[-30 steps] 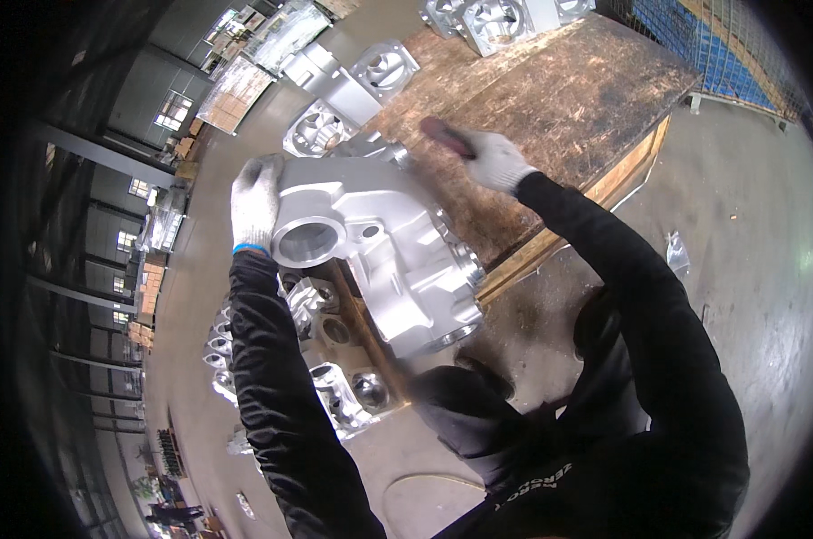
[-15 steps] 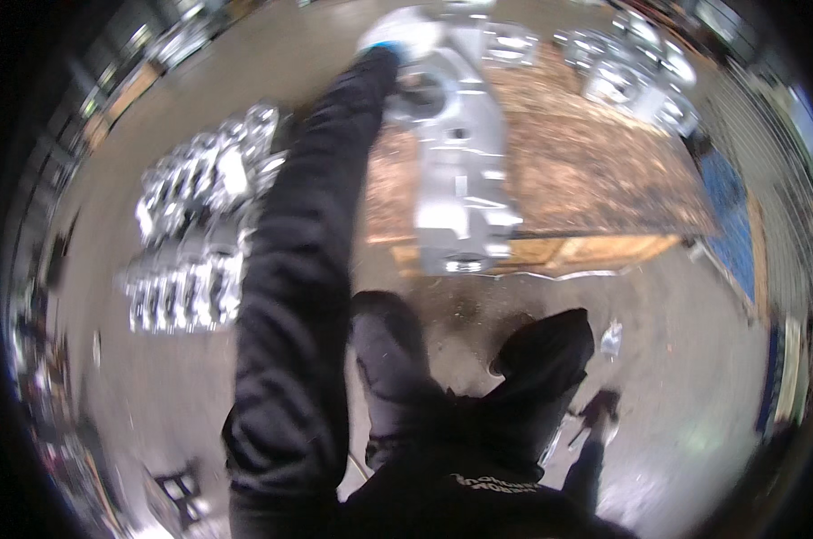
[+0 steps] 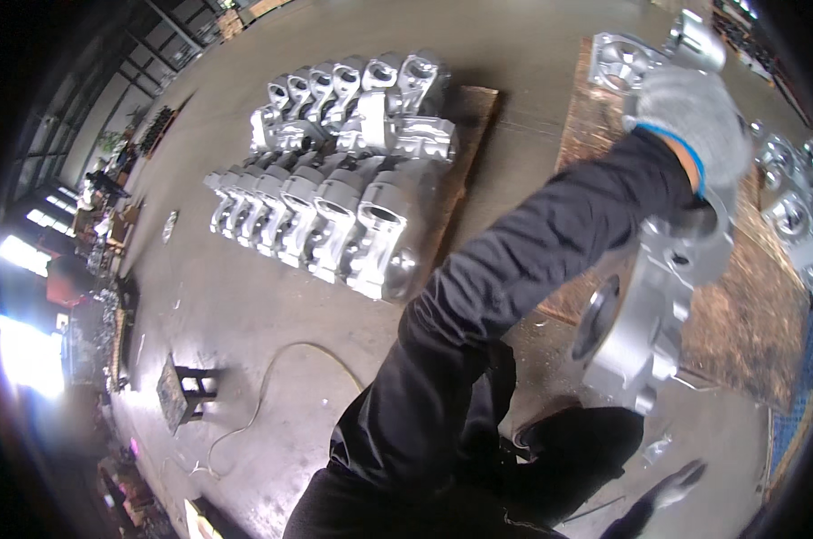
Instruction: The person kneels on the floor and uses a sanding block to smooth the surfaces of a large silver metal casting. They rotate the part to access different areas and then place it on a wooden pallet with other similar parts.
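Observation:
My left hand (image 3: pixel 694 117), in a grey glove with a blue cuff, is closed around the upper end of a large silver metal casting (image 3: pixel 644 314). The casting hangs tilted at the near edge of a wooden board (image 3: pixel 739 332), its round opening turned left. My fingertips on it are hidden behind the hand. Low at the right, my right hand (image 3: pixel 680 485) is apart from the casting, fingers stretched out, with nothing visible in it.
Rows of silver castings (image 3: pixel 334 202) stand on a wooden pallet (image 3: pixel 465 171) at the left. More castings (image 3: pixel 793 202) lie on the board's right side. A small stool (image 3: pixel 186 393) and a pale hose (image 3: pixel 262 395) are on the floor. Blue sheeting (image 3: pixel 797 395) borders the board.
The view has swung left, bringing the pallet of castings toward the middle. The casting in my left hand has gone from nearly upright to tilted and turned. My right hand's fingers now show stretched out.

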Tool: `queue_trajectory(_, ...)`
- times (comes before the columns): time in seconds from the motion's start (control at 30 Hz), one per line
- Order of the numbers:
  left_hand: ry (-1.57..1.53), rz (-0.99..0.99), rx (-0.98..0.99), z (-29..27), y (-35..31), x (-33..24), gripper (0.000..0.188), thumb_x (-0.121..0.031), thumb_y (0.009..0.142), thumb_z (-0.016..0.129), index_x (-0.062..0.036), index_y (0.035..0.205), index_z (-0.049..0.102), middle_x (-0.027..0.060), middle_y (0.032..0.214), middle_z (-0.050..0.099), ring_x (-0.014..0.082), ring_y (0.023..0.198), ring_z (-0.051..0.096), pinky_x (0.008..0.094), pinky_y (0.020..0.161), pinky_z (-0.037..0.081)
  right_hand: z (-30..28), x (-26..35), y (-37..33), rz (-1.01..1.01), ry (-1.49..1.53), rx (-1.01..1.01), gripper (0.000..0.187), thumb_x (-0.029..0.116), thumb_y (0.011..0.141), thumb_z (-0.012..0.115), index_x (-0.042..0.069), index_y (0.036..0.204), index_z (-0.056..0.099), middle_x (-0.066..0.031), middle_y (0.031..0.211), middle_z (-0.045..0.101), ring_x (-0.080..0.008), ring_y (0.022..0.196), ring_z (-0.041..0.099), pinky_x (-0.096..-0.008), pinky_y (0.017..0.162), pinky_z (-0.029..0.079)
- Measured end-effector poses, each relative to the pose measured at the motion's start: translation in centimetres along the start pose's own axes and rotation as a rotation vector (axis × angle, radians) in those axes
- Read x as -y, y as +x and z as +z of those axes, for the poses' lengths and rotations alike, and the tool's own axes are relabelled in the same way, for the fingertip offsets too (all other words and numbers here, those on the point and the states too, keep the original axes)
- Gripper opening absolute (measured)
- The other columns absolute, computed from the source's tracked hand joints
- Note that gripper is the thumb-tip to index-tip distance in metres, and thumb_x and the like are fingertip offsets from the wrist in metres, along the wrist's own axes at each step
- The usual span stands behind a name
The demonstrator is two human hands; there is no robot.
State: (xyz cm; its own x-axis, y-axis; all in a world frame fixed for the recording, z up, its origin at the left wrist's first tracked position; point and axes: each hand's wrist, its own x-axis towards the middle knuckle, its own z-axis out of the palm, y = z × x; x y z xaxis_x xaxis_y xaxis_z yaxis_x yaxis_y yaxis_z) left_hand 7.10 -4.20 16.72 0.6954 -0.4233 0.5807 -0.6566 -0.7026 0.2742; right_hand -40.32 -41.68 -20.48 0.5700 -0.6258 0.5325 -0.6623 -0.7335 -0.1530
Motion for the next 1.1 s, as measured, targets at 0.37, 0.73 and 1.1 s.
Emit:
queue_trajectory(0.37,0.56,-0.268,0.044,-0.7,-0.9,-2.3,0.064,-0.045,0.09,0.055,0.0084,0.124,0.055,0.0289,0.084,0.061,0.0371,0.07,0.062,0.0536,0.055,0.047,-17.7,40.9,17.7,0.336,1.523,0.709,0.044,0.037,0.111,0.036,0.003,0.096,0.06,-0.0078,0.087,0.06,-0.0175,0.075,0.055,-0.0301,0.072,0.046)
queue_trajectory(0.73,-0.327,-0.433,0.913,-0.8,5.3,2.4,0.057,-0.055,0.092,0.058,-0.0029,0.106,0.077,0.0216,0.114,0.073,0.0392,0.107,0.07,0.0488,0.094,0.053,-21.7,49.2,18.4,1.624,1.984,1.244,0.079,0.067,0.095,0.057,-0.002,0.134,0.059,-0.017,0.14,0.059,-0.0314,0.133,0.051,-0.0484,0.118,0.034)
queue_trajectory(1.1,-0.641,-0.552,0.519,-5.3,-8.5,2.9,0.032,-0.033,0.095,0.065,-0.0075,0.112,0.073,0.0176,0.081,0.071,0.0364,0.08,0.069,0.0509,0.079,0.051,-24.2,55.2,13.9,1.417,1.703,0.631,0.065,0.06,0.101,0.055,0.012,0.144,0.052,-0.0084,0.142,0.055,-0.0291,0.129,0.052,-0.0452,0.112,0.041)
